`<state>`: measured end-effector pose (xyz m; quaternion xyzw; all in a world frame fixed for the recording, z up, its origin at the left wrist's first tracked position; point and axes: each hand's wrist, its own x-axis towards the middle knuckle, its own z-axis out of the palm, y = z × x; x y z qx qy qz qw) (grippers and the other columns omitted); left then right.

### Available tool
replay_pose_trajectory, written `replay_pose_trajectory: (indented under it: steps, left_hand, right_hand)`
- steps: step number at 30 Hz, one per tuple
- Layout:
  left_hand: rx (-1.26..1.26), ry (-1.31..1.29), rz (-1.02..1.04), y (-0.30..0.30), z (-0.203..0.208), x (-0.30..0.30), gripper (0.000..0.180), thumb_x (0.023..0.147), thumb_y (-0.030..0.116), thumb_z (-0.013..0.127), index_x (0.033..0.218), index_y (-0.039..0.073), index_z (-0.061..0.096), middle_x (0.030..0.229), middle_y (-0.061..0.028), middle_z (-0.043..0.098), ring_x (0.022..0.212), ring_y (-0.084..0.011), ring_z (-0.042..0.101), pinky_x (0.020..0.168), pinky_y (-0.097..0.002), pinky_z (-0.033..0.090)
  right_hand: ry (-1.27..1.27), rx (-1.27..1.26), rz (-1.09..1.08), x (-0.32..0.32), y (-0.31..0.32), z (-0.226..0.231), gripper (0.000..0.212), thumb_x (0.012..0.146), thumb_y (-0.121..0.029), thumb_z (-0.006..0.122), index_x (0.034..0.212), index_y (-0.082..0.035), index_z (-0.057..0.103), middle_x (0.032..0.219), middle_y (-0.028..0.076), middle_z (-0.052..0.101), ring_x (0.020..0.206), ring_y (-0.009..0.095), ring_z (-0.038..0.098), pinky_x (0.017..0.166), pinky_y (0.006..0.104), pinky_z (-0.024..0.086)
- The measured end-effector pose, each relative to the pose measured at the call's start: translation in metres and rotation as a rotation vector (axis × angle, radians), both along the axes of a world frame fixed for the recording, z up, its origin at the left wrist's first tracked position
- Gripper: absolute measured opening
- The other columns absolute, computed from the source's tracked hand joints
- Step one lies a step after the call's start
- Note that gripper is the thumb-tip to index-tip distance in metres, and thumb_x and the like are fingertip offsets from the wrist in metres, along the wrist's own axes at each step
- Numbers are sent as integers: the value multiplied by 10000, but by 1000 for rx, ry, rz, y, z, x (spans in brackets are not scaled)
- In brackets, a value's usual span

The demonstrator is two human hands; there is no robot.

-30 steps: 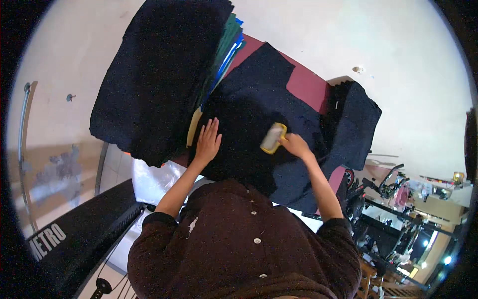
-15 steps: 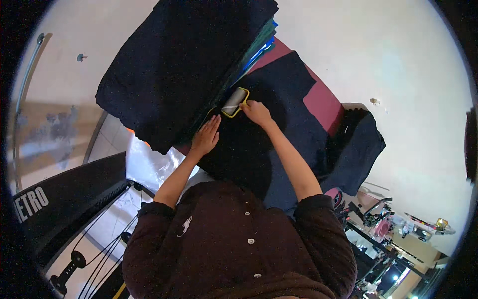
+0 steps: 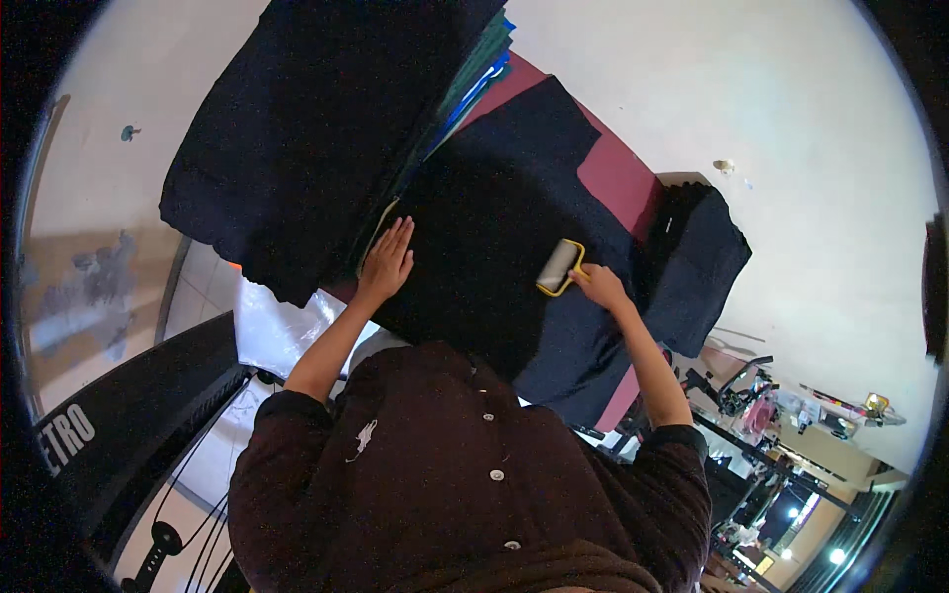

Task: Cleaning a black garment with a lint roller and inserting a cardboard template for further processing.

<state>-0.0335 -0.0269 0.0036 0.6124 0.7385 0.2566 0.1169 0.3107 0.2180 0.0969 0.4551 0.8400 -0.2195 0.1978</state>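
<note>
A black cloth is spread over a dark red table. My right hand is closed round the yellow handle of a lint roller, whose grey cylinder rests on the right part of the cloth. At the left, my left hand lies flat on the cloth with fingers stretched out, close beside a thick stack of dark fabric. Green, blue and white layers show along the stack's side edge.
Another black cloth bundle sits at the table's right end. Shiny silvery sheeting lies at the left, near a large black machine panel. A pale wall runs behind; cluttered equipment stands at lower right.
My right hand has drawn the lint roller right and nearer me, away from the stack's edge. My left hand has stayed flat beside the stack. The whole view has shifted slightly.
</note>
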Motion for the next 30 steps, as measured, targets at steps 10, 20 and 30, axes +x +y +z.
replay_pose_trajectory:
  steps: [10, 20, 30]
  left_hand:
    - [7, 20, 25, 0, -4, 3, 533, 913, 173, 436, 1401, 59, 254, 1433, -88, 305, 1313, -253, 304, 1052, -385, 290]
    - [21, -5, 26, 0, -4, 0, 547, 900, 169, 447, 1398, 56, 253, 1424, -92, 319, 1305, -254, 318, 1048, -381, 301]
    - [24, -31, 34, 1, -7, -1, 533, 890, 158, 464, 1383, 54, 289, 1412, -94, 341, 1301, -251, 326, 1049, -382, 294]
  right_hand:
    - [-368, 162, 84, 66, 6, 8, 452, 828, -458, 538, 883, -21, 639, 839, 193, 645, 791, 364, 628, 699, 446, 509]
    - [-554, 171, 181, 57, 14, 1, 395, 761, -404, 612, 853, -23, 660, 880, 164, 654, 825, 295, 649, 674, 393, 524]
    - [19, 96, 157, -203, 38, 10, 498, 841, -474, 493, 895, 1, 630, 900, 222, 635, 860, 382, 614, 744, 467, 501]
